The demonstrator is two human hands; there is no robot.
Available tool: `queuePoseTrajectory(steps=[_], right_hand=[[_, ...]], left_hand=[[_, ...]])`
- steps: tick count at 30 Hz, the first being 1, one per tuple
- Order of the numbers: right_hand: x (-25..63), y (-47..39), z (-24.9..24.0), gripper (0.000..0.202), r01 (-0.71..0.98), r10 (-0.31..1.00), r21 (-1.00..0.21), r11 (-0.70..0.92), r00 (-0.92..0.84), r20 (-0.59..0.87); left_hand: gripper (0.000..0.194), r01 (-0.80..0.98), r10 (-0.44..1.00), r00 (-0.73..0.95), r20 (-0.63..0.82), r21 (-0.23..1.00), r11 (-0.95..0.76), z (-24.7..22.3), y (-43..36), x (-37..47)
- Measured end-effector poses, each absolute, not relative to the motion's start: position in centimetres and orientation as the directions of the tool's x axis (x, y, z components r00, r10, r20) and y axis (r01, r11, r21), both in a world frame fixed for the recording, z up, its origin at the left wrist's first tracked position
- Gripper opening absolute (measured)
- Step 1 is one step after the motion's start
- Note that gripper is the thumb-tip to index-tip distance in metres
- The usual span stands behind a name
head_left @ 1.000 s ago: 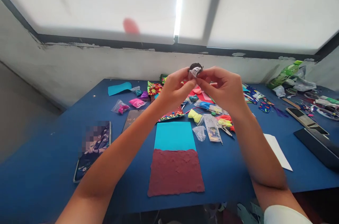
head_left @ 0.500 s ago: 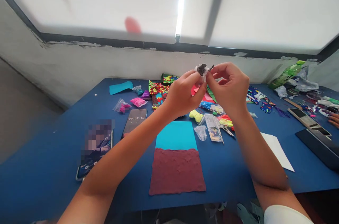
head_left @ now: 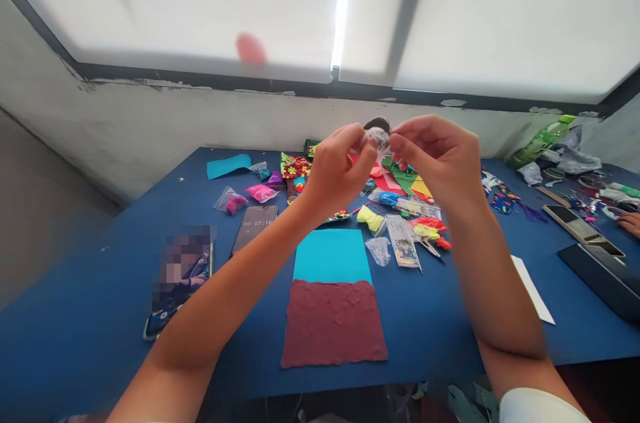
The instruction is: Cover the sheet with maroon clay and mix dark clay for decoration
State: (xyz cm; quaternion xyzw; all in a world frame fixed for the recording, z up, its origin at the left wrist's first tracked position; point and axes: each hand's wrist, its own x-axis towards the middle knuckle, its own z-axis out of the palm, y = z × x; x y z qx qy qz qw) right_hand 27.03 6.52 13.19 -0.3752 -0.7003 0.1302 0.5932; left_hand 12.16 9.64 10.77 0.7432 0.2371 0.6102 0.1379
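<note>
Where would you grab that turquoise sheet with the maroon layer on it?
Probably pinch the turquoise sheet at the left and right edges of its bare far part, coming from both sides. It lies flat on the blue table, and the bumpy maroon layer covers its near part; gripping there might mark it.

The scene is lit from the far side through pale panels, where a narrow strip between them is blown out to white. The left hand and right hand are backlit and softly shaded. The blue table is blurred toward its left end, straight lines are stretched near the corners, and a phone is partly pixelated.
</note>
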Motion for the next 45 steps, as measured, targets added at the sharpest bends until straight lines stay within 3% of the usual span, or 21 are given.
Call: queuePoseTrajectory(steps=[6,15,20,26,30,34,38,41,45], right_hand=[[27.4,6.8,13.1,0.016,0.319,0.710,-0.679,0.661,0.027,0.703],[27.8,7.2,13.0,0.015,0.336,0.650,-0.630,0.700,0.065,0.757],[27.4,7.3,12.5,0.014,0.365,0.689,-0.643,0.673,0.008,0.725],[27.4,7.5,12.3,0.023,0.385,0.778,-0.700,0.601,-0.079,0.624],[26.7,7.2,12.2,0.013,0.433,0.731,-0.660,0.614,0.003,0.682],[26.2,7.3,12.0,0.006,0.439,0.673,-0.628,0.643,0.069,0.737],[26.6,7.9,11.7,0.004,0.425,0.638,-0.638,0.642,0.164,0.752],[26.9,8.5,11.5,0.009,0.427,0.619,-0.627,0.651,0.179,0.765],[26.8,8.8,11.4,0.010,0.414,0.571,-0.578,0.704,0.155,0.806]], left_hand=[[0.021,-0.042,0.676,0.270,0.686,0.710,-0.703,11.9,9.2,11.3],[0.012,-0.245,0.799,0.330,0.502,0.863,-0.442,12.3,10.2,10.7],[0.015,-0.201,0.769,0.395,0.503,0.864,-0.462,12.1,10.2,10.9],[0.024,-0.069,0.724,0.371,0.582,0.795,-0.603,11.6,10.3,10.8],[0.037,0.022,0.682,0.356,0.639,0.724,-0.689,11.0,10.3,11.1],[0.045,0.090,0.757,0.321,0.569,0.777,-0.623,10.7,10.6,11.6],[0.042,0.039,0.788,0.294,0.542,0.816,-0.576,10.7,11.4,11.7],[0.039,-0.074,0.841,0.297,0.452,0.889,-0.452,10.9,12.0,11.6],[0.029,-0.315,0.920,0.335,0.204,0.944,-0.095,11.3,12.5,11.5]])
